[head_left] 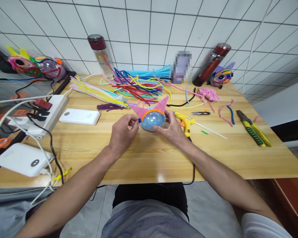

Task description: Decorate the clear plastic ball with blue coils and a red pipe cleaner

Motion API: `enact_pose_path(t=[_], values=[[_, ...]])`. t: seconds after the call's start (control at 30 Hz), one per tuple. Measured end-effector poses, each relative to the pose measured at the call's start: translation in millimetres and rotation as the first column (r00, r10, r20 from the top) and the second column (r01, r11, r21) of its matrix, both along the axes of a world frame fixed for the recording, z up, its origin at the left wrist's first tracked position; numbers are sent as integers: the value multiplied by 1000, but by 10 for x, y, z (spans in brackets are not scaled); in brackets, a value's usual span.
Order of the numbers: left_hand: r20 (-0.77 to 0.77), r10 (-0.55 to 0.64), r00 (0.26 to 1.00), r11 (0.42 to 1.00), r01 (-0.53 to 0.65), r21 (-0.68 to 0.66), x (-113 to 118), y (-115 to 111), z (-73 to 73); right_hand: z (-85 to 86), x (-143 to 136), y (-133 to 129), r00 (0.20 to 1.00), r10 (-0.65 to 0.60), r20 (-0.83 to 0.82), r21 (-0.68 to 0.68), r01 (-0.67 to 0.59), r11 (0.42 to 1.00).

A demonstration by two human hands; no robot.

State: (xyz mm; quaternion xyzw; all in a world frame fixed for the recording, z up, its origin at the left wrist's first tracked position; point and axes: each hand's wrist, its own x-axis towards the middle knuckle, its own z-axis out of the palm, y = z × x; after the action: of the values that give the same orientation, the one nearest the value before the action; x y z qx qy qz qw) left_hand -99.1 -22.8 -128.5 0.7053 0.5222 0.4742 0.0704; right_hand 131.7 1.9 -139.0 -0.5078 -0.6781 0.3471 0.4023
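1. While the right hand (173, 130) grips the side of a clear dome (152, 121), its thumb lying on the front, the left hand (123, 130) pinches a small dark blue piece (139, 120) between thumb and forefinger at the dome's left edge.
2. The dome is near the middle of the wooden table (149, 158), between the two hands. An orange band (147, 112) curves along its upper edge, and two pink pointed ears (161, 105) rise above that.
3. Just right of the right hand lies a yellow glue gun (188, 125), with a pale glue stick (211, 130) reaching out from its back. Small snips (200, 113) rest just behind it, and pliers (254, 129) with green and yellow handles lie farther right.
4. Behind the dome spreads a loose heap of coloured fuzzy stems (139, 84); a purple tassel (109, 107) lies left of the ears.
5. On the left are a white power bank (79, 116) and a power strip (52, 114) with cables plugged in.
6. Near the tiled wall stand a clear bottle (100, 54) with a dark red lid and a tilted-looking red flask (211, 65), a colourful decorated figure (221, 76) just beside the flask.
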Motion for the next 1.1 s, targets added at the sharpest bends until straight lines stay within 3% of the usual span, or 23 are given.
enact_pose_path(t=[0.3,0.57,0.77,1.1], values=[[46,14,999,999,-11,-51,4,-13,14,40,-21,-22,999,-34,27,7,34,999],[110,54,992,984,-33,-177,9,-45,54,10,-7,-10,1000,-17,-19,9,17,1000],[224,58,973,951,14,-308,-19,-57,52,-54,0,11,999,-39,-32,0,39,999],[304,24,952,918,100,-385,-29,-8,-26,-93,4,32,998,-49,-49,13,50,999]])
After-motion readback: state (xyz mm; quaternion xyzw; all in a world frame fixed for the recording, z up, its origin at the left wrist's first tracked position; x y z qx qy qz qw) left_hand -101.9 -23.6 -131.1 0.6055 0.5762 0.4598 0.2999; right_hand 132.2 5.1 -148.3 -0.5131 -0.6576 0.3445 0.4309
